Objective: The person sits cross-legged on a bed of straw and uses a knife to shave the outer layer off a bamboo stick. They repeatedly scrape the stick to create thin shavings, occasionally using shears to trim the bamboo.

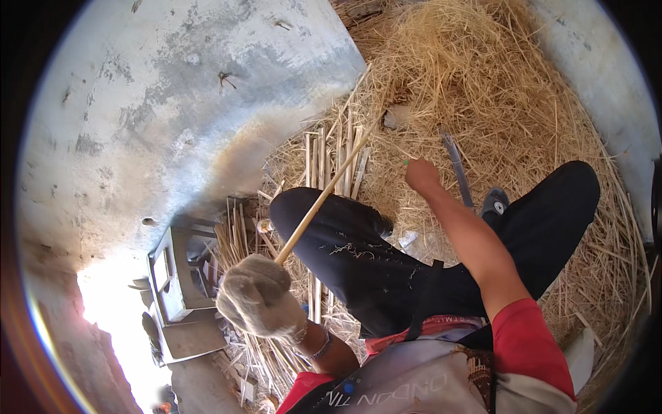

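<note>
My left hand (255, 295), in a pale knitted glove, is closed around the lower end of a long yellowish cane stick (321, 199). The stick slants up and to the right, passing over my left knee toward the straw. My bare right hand (422, 174) is closed out in front of me, beyond my lap. A small green bit shows at its fingers, but what it grips cannot be made out. Just right of that hand, a long flat dark blade (458, 169) lies on the straw, running down toward my shoe (494, 203).
A large heap of straw-like shavings (469, 62) rises ahead. Split canes (334, 155) lie beyond my left knee, near a worn plastered wall (172, 90). At left stands a grey box-like frame (183, 276) beside a bright opening. My bent legs (372, 269) in dark trousers frame the work area.
</note>
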A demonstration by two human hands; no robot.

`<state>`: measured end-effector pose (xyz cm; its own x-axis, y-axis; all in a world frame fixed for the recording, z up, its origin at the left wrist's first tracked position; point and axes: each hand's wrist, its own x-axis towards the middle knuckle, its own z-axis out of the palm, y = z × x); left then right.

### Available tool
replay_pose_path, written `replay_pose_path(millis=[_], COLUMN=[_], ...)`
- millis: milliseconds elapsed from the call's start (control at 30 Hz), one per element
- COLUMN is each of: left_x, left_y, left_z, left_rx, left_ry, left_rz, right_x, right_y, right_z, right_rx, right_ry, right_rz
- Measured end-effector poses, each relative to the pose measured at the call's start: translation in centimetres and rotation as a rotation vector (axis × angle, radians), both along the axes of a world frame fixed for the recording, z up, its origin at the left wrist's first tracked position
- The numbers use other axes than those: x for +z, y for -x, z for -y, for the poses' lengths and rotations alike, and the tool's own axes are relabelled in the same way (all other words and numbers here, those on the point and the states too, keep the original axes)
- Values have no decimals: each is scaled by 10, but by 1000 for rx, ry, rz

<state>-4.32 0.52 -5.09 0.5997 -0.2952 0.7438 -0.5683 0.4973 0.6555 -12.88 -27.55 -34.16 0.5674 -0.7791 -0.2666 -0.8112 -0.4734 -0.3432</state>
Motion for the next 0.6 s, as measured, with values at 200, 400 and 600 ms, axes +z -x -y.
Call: replay_pose_path(millis=[200,400,600], left_x=[-6,-13,-8], left_y=[2,-7,-14], left_z=[-9,-16,-8], left_rx=[73,33,33], left_ry=[19,2,59], left_rz=[-39,23,-18], right_x=[72,104,119], right_y=[5,-22,-35], right_z=[-45,-79,-80], right_rx=[-107,174,183], right_ry=[-22,44,-3], right_rz=[431,549,441])
